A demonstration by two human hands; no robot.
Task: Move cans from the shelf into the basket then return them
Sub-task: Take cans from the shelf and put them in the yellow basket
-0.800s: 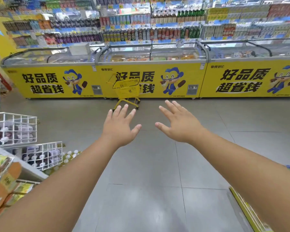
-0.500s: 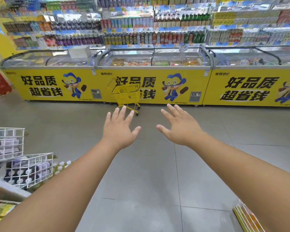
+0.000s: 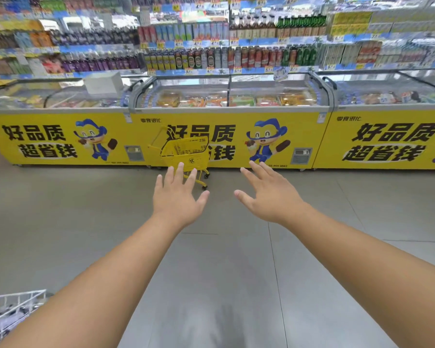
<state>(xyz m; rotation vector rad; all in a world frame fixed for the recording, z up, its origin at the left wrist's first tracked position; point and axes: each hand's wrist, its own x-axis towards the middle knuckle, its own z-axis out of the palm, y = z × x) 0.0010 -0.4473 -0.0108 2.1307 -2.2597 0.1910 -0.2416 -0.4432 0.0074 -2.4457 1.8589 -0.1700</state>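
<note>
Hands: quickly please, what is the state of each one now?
Left hand: open, fingers spread, holding nothing.
Right hand: open, fingers spread, holding nothing.

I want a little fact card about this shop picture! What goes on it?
place: shop aisle with a grey tiled floor
left hand: empty, fingers spread, stretched forward
right hand: empty, fingers spread, stretched forward
basket: yellow, on wheels, standing ahead against the middle freezer; contents cannot be told
cans: upright in rows on the shelf behind the freezers
freezers: yellow fronts with a blue cartoon mascot
near left: white wire rack
</note>
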